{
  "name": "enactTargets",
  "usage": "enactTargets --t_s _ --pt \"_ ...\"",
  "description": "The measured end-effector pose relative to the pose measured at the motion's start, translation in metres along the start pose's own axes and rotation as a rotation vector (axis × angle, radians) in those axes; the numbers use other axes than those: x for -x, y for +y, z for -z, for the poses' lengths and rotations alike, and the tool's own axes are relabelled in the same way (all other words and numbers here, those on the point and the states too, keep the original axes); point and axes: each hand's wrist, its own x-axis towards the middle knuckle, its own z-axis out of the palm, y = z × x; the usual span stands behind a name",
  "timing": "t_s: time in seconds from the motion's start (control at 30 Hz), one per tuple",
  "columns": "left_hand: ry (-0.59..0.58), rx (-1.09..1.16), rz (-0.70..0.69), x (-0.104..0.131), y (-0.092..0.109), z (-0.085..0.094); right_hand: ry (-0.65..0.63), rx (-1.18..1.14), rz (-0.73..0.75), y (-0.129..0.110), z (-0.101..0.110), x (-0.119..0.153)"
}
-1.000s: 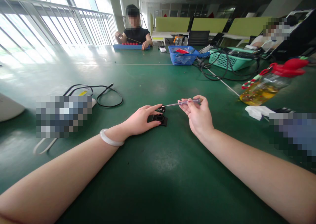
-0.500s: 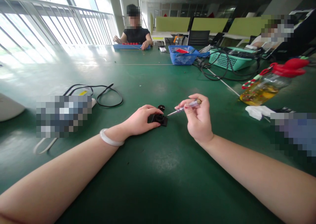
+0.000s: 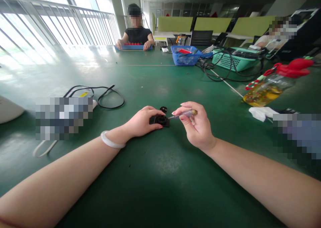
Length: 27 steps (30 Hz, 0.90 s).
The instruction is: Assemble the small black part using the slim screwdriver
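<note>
On the green table (image 3: 155, 187), right of the left hand (image 3: 140, 123), the right hand (image 3: 200, 129) grips a screwdriver (image 3: 187, 113), long axis running right to left, tip pointing left beyond the fingertips toward a black block (image 3: 164, 121), pinched in the left hand; a black piece (image 3: 164, 108) lies just on its far side.

A slim screwdriver with a clear, purplish plastic handle, tan at its butt end, and a thin metal shaft (image 3: 187, 113) slants down toward the left, gripped in the right hand (image 3: 200, 131). Its tip is at the right edge of a flat, black, squarish part with a round recess (image 3: 163, 121), contact unclear. That part lies on the counter (image 3: 160, 187), partly covered by the left hand (image 3: 140, 122). Just beyond sits a small, black, rounded piece with pale spots (image 3: 163, 109).
</note>
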Motion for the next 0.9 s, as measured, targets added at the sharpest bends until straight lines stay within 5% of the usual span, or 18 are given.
enactTargets --t_s 0.43,0.73,0.9 --pt "0.005 0.001 -0.037 0.0011 0.0009 0.0007 0.118 -0.081 -0.05 -0.0027 -0.0003 -0.0015" --pt "0.001 -0.02 0.008 0.0006 -0.0005 -0.0005 -0.07 0.074 0.04 -0.0039 0.0014 0.0004" --pt "-0.001 -0.033 0.023 0.0004 -0.0009 -0.001 -0.058 0.009 0.092 -0.0058 0.002 0.0048"
